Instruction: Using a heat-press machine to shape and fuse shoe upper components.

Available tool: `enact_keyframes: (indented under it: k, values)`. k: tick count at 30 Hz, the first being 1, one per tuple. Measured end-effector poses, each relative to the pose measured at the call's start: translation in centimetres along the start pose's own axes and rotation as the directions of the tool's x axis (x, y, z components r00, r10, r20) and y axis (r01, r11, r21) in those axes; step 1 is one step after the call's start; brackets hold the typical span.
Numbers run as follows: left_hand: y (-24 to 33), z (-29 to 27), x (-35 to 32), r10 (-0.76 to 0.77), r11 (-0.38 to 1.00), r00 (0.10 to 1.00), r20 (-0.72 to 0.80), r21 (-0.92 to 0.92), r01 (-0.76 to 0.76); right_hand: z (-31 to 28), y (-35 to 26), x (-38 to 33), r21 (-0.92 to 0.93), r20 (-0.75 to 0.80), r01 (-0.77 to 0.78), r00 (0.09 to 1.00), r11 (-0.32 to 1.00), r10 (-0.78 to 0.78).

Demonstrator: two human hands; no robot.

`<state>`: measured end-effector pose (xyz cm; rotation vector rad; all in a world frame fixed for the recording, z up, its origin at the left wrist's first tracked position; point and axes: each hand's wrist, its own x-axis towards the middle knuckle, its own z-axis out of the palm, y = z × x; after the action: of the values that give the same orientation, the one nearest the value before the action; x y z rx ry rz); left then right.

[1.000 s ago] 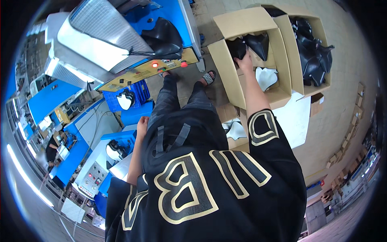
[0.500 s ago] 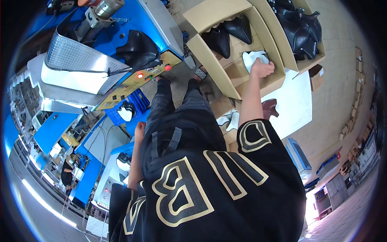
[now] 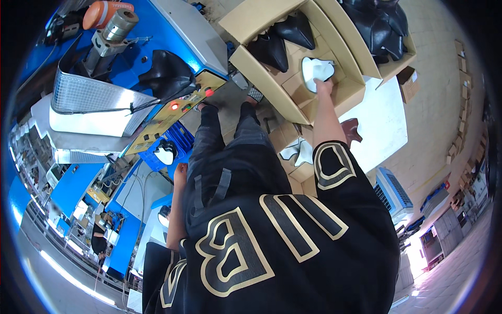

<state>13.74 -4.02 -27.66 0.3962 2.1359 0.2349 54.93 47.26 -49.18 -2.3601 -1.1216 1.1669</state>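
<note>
A: What are the hands doing?

B: The right hand [image 3: 325, 83] is reaching to one o'clock, gripping a white piece [image 3: 315, 72] inside the cardboard box [image 3: 293, 99]. The left hand [image 3: 181, 168] is hanging beside the thigh; I cannot tell its grip.

A: Advice?

B: Probably lifting it clear of the black pieces [image 3: 280, 39] at twelve.

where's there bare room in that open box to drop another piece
Bare cardboard shows on the box floor right of the right hand, up to the near wall. The left end is crowded: two black pieces lie there, with the white piece under the hand. The next box is full of black pieces.
</note>
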Motion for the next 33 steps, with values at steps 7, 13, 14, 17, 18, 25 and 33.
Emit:
enact_keyframes:
  k: [7, 13, 14, 17, 18, 25, 33]
  values:
    - [0.5, -0.1, 0.0, 0.046, 0.998, 0.998, -0.052, 0.033, -0.044, -2.5, -5.0, -8.7, -0.031, -0.086, 0.181, 0.979, 0.983, -0.183]
    - [-1.3, 0.8, 1.7, 0.018, 1.0, 1.0, -0.021, 0.017, -0.018, -6.4, -8.9, -8.4, -0.168, -0.212, 0.373, 0.89, 0.912, -0.403]
    - [-1.4, 0.9, 1.7, 0.014, 1.0, 1.0, -0.027, 0.009, -0.014, -6.2, -10.2, -7.7, -0.169, -0.205, 0.383, 0.888, 0.908, -0.412]
    - [-0.5, 1.1, 2.0, -0.012, 0.998, 1.0, -0.006, -0.057, 0.012, -5.5, -13.7, -4.1, -0.221, -0.078, 0.31, 0.939, 0.925, -0.334]
    - [-0.3, 1.2, 1.9, -0.014, 0.998, 1.0, -0.014, -0.063, 0.013, -4.7, -15.2, -3.1, -0.29, -0.041, 0.359, 0.922, 0.887, -0.386]
    - [-0.6, 2.1, -0.7, -0.024, 0.988, 0.993, -0.112, -0.152, 0.006, -4.0, -22.6, -3.7, -0.62, 0.211, 0.435, 0.894, 0.653, -0.395]
    - [-3.0, 3.6, -1.6, -0.107, 0.954, 0.986, -0.125, -0.292, 0.066, -8.6, -25.5, -10.8, -0.324, 0.503, 0.946, 0.188, 0.018, -0.843]
